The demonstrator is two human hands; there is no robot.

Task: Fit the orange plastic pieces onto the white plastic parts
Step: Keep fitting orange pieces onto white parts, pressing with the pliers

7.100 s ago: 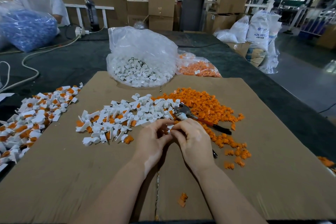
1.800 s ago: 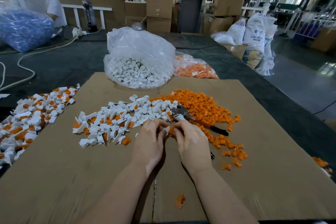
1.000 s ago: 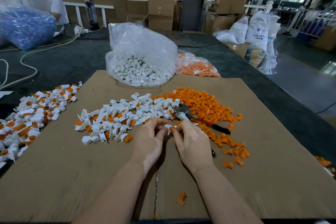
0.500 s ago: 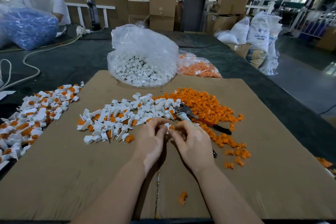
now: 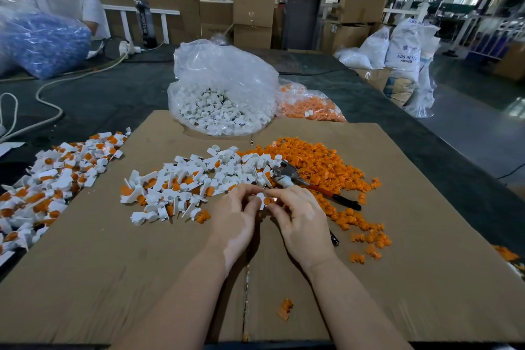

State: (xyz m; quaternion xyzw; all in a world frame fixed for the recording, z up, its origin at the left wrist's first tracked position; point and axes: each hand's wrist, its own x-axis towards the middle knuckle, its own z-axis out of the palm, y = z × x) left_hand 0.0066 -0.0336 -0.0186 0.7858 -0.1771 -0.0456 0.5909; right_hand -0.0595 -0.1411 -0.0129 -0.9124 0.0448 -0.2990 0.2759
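Head view: the left hand pinches a white part at its fingertips, and the right hand pinches an orange piece touching the part's right side (its long axis is too small to tell). Both meet above the cardboard, just before the pliers.

White parts, orange pieces, brown cardboard, blue bag.
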